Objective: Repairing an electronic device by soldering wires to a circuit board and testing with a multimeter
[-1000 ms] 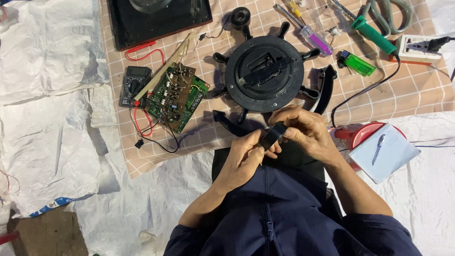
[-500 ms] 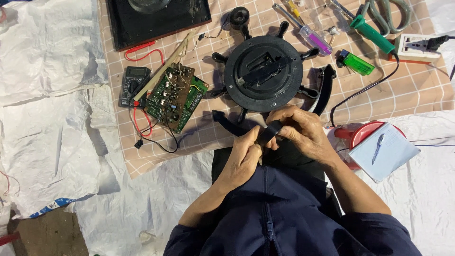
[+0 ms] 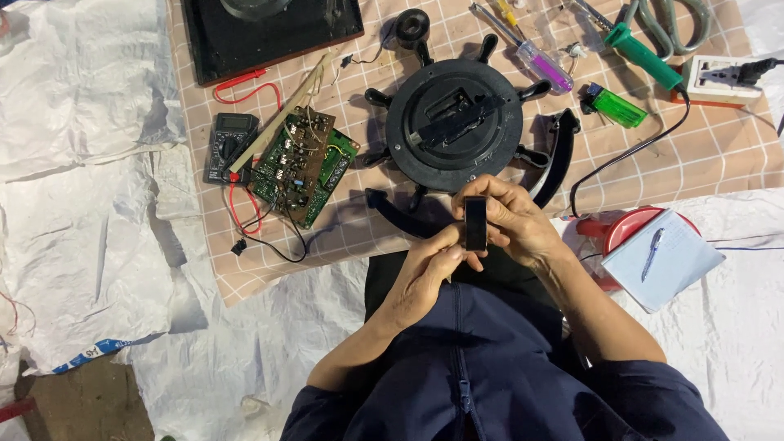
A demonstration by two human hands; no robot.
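Just beyond both hands lies a round black housing (image 3: pixel 454 124) with knobbed spokes, resting on a checked cloth (image 3: pixel 702 163). Left of the left hand, a green circuit board (image 3: pixel 300 166) leans against a dark multimeter (image 3: pixel 229 145) with red leads. Right of the right hand sits a pale blue notepad (image 3: pixel 660 260) with a pen (image 3: pixel 652 253), atop a red dish (image 3: pixel 633 229). The right hand (image 3: pixel 514 224) and left hand (image 3: pixel 425 273) meet above the lap, fingers curled and pinching a small black rectangular part (image 3: pixel 475 223), held upright between their fingertips.
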